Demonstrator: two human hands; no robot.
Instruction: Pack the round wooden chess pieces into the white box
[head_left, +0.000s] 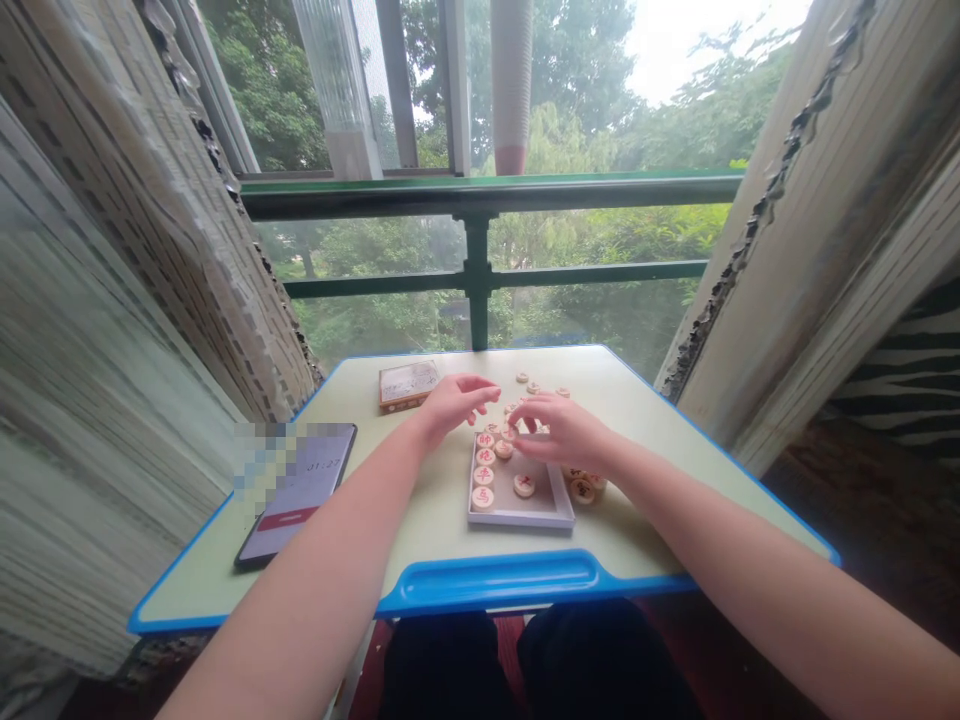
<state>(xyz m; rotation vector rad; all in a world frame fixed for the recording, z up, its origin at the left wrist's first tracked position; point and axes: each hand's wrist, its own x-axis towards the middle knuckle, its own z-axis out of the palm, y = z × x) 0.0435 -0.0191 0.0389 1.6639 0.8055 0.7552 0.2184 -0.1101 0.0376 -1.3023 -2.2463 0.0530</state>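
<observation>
My left hand (459,403) is over the table just left of a shallow white box tray (521,519), its fingers stretched out and holding nothing. My right hand (561,428) reaches over the tray's far right side, thumb and fingers curled round a xiangqi piece (510,432) near the far rim; the fingers partly hide it. Round pieces with red characters line the tray's left side, among them a horse piece (483,498) at the near end. Another xiangqi piece (524,485) lies loose in the tray's middle. More pieces (583,490) sit outside, by its right wall, partly behind my right hand.
A patterned box lid (409,384) lies at the far left of the table (420,540). A phone (300,500) lies near the left edge, beside my left forearm. Several loose pieces (533,387) are beyond my right hand. A blue pen groove (499,578) runs along the front edge.
</observation>
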